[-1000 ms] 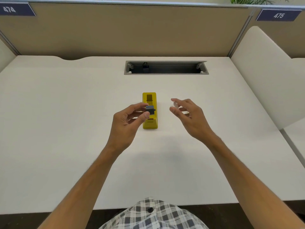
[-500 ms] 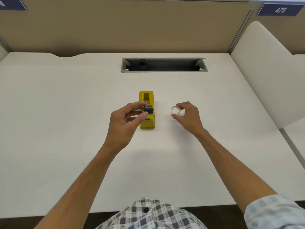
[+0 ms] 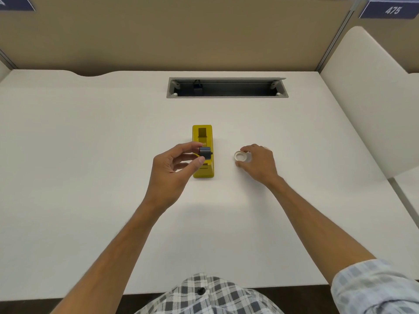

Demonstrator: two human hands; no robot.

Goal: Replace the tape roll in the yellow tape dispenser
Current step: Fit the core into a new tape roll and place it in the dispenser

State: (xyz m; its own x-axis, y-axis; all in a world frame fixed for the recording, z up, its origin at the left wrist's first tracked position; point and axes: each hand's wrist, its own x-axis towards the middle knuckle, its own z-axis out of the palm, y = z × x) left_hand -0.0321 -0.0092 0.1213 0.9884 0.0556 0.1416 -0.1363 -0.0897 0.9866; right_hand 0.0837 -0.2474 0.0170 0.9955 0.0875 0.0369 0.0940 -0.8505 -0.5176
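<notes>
Midway through the swap: my left hand (image 3: 174,168) pinches the dark spindle (image 3: 205,153) just above the yellow tape dispenser (image 3: 203,172), whose cradle looks empty, while my right hand (image 3: 257,163) pinches a clear tape roll (image 3: 240,156) low over the worktop (image 3: 90,143) beside it. Left, as I judge — threading roll onto spindle, then reseating it. Pale worktop, open cable tray (image 3: 226,87), tan cubicle partition (image 3: 181,35) — station sign 475 (image 3: 389,10).

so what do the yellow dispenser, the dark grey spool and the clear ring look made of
Yellow tape dispenser: probably moulded plastic, with even colour and a soft sheen. Dark grey spool, pinched by the left hand: matte, likely plastic. Clear tape ring, held by the right hand: translucent, glossy film or plastic.
</notes>
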